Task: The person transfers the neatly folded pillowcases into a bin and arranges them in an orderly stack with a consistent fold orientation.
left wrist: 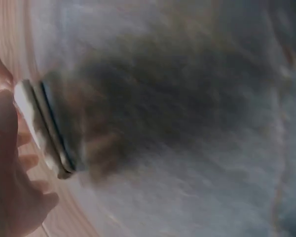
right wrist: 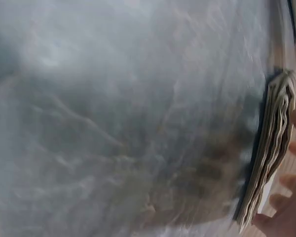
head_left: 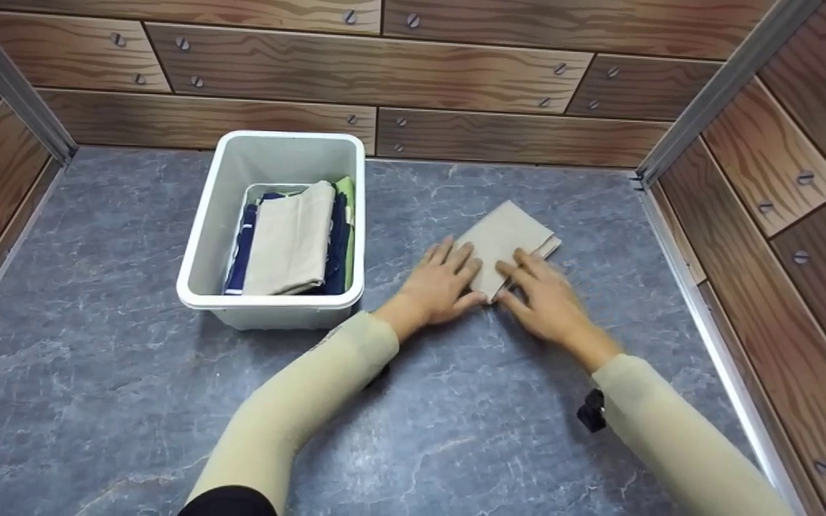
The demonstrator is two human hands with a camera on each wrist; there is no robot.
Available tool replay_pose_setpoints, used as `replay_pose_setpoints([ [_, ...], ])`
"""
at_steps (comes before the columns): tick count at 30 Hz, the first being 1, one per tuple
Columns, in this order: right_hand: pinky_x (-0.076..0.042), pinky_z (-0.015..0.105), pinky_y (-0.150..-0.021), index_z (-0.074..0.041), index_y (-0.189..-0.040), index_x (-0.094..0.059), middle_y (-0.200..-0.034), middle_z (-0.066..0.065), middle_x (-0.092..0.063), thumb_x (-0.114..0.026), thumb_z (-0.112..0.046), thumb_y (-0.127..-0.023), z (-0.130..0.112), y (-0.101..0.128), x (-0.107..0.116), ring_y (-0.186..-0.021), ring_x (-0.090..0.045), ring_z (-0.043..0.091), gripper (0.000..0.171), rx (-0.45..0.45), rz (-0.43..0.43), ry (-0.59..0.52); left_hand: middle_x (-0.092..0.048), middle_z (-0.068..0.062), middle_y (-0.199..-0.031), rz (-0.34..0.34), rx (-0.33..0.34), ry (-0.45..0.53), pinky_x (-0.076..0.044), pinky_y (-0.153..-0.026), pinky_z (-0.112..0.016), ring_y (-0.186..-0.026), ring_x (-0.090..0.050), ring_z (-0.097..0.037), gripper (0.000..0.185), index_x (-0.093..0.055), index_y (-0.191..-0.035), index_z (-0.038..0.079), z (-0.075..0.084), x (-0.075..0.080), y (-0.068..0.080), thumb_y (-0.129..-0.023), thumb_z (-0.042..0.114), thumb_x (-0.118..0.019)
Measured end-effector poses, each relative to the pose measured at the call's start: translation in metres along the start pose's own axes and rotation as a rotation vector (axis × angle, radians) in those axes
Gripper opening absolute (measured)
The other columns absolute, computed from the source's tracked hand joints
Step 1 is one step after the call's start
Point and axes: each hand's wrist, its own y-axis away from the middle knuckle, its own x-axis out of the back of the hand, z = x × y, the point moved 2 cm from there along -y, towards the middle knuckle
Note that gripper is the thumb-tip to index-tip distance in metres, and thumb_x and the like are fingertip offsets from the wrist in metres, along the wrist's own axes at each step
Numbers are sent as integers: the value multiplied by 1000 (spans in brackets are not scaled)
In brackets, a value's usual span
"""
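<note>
A folded beige cloth (head_left: 505, 240) lies turned at an angle on the table, one corner toward me. My left hand (head_left: 442, 285) rests with spread fingers along its left edge, the thumb by the near corner. On the other side, my right hand (head_left: 543, 297) touches the lower right edge with its fingers. In the left wrist view the cloth (left wrist: 42, 131) shows a thick rounded fold beside the hand. Several stacked layers of the cloth (right wrist: 270, 148) appear edge-on in the right wrist view. The undersides of both hands' fingers are partly hidden in the head view.
Left of my hands stands a white plastic bin (head_left: 198, 247) holding another folded beige cloth (head_left: 287, 240), with dark blue and green fabric (head_left: 348, 215) around it. Wood-patterned walls (head_left: 456, 75) enclose the grey marbled tabletop (head_left: 119, 401) at the back and sides.
</note>
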Motion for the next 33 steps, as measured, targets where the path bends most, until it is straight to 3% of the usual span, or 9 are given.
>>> replay_pose_setpoints([
  [4,-26,65,-115,-18,-154,-40,-163,17,-25,-44,-50,-103,-3,6,-7,-149,-23,40,60,-17,-126,-24,-10,-6,-168,-48,0,27,-14,-124,-49,-154,-6,-33,74,-20,-161,22,-4,-7,6,-101,66,-23],
  [6,-26,66,-114,-18,-154,-39,-164,15,-23,-40,-52,-104,-3,6,-9,-150,-22,38,61,-35,-149,-45,-10,-6,-168,-55,-1,41,-15,-124,-51,-154,-6,-32,75,-19,-161,24,-4,-9,10,-100,67,-24],
  [12,-20,74,-111,-20,-148,-47,-164,10,-26,-36,-51,-105,3,-2,-9,-149,-26,33,54,-45,-133,-78,-8,-6,-168,-88,50,123,-12,-123,-56,-154,-5,-31,75,-18,-161,26,5,-9,22,-99,68,-25],
  [18,-12,76,-111,-21,-142,-52,-164,5,-26,-32,-52,-106,9,-6,-8,-148,-31,33,51,-62,-149,-96,-7,-9,-168,-117,84,135,-11,-123,-57,-154,-5,-32,80,-15,-161,24,23,-10,34,-98,71,-25],
  [25,-2,79,-110,-25,-137,-54,-164,1,-26,-36,-55,-104,12,-9,-5,-148,-20,46,49,-79,-149,-57,-10,-9,-167,-108,85,196,-14,-123,-56,-153,-8,-32,81,-19,-161,24,38,-10,42,-96,73,-28],
  [28,-2,78,-111,-24,-137,-54,-164,3,-25,-36,-54,-104,9,-10,-5,-149,-16,46,48,-81,-140,-52,-16,-10,-166,-84,45,190,-17,-122,-55,-153,-13,-33,78,-23,-160,24,34,-8,42,-98,71,-27],
  [33,-9,73,-114,-20,-144,-52,-164,10,-25,-35,-51,-105,-3,-5,-2,-151,-15,42,52,-12,-77,-25,-18,-10,-166,-9,5,139,-18,-122,-55,-152,-14,-35,70,-31,-158,21,13,-1,34,-101,63,-29],
])
